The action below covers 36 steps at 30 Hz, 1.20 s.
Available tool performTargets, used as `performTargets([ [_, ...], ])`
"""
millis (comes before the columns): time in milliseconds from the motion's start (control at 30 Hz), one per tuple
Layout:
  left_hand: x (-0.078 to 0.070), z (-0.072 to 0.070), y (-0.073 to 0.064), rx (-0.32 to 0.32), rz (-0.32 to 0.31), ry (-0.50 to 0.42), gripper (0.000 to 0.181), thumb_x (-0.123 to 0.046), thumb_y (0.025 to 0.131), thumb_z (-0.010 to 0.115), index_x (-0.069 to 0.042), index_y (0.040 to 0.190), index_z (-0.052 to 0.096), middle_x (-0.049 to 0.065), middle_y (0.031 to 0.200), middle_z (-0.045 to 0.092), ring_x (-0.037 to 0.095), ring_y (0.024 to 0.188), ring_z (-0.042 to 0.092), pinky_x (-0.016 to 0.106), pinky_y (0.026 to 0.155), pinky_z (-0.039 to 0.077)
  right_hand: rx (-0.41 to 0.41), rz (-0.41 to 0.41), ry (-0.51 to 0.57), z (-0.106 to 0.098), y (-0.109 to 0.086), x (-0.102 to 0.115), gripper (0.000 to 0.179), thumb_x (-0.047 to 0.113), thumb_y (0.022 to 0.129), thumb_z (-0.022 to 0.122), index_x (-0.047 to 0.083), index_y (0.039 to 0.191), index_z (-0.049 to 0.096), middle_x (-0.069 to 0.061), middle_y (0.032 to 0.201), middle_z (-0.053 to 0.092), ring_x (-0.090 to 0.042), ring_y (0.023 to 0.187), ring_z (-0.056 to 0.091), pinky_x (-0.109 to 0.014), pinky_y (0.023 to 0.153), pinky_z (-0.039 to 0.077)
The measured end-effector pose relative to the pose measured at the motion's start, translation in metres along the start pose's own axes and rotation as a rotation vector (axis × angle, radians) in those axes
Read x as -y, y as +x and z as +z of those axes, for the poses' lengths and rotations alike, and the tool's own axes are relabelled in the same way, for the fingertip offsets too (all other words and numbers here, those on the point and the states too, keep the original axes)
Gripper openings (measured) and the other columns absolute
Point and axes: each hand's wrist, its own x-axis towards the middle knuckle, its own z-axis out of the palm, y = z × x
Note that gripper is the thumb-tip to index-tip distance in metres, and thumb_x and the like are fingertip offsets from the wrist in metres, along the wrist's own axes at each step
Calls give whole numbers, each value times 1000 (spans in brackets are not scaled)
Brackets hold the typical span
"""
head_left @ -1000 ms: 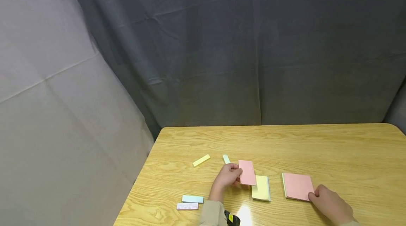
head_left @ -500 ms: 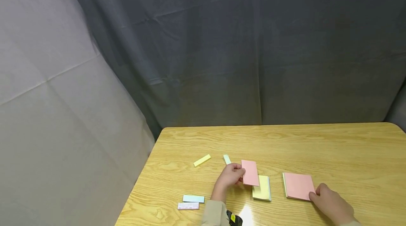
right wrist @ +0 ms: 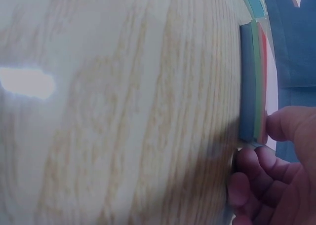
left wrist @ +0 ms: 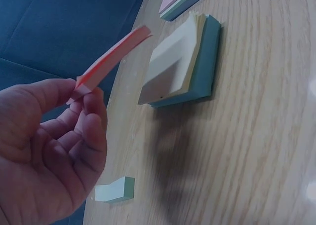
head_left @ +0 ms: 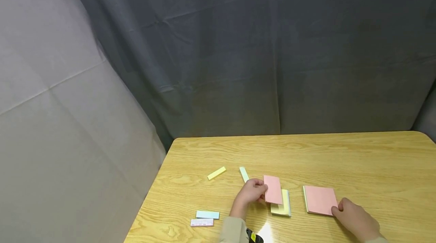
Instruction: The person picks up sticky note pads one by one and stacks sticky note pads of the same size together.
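My left hand [head_left: 251, 193] pinches a small pink sticky note pad [head_left: 273, 190] by its left edge, between thumb and fingers. That pad hangs over a yellow sticky note pad [head_left: 285, 199], covering part of it in the head view. From the left wrist, the yellow pad [left wrist: 170, 62] shows as the top of a pile with a blue-green pad [left wrist: 207, 62] under it. My right hand [head_left: 354, 216] grips the near right corner of a stack of square sticky note pads [head_left: 320, 199], pink uppermost. In the right wrist view, green and dark blue layers show beneath the thumb.
On the wooden table [head_left: 190, 193] lie a narrow yellow strip pad [head_left: 216, 173] and a pale green one [head_left: 243, 174], partly behind the left hand. Nearer the front left are a light blue strip pad [head_left: 207, 214] and a patterned pinkish one [head_left: 202, 222]. A dark curtain [head_left: 238, 65] stands behind.
My left hand has carried the pink pad to the right and slightly nearer, so it covers more of the yellow pad. The right hand and its stack stay put.
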Motion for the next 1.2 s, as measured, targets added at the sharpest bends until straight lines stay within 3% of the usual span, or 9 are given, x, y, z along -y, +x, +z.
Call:
performTargets([
  [233,1,6,-2,20,14,19,12,-8,87,52,3,90,57,2,63,54,10,54,51,35,58,52,-5,-8,-2,0,-2,2,29,34,85,44,6,80,47,-1,64,44,-18,61,44,-33,52,33],
  [800,8,16,-1,15,-21,34,9,-9,86,54,0,87,58,0,59,51,8,50,47,22,49,45,-15,-33,-26,-8,0,4,21,26,80,51,6,77,48,-1,61,40,-16,57,41,-31,50,30],
  [1200,8,19,-5,25,-15,53,7,-8,85,54,-1,84,57,0,57,50,9,47,44,20,46,40,-12,-44,-63,-13,5,3,24,27,75,61,7,79,48,-1,68,48,-18,62,44,-38,53,36],
])
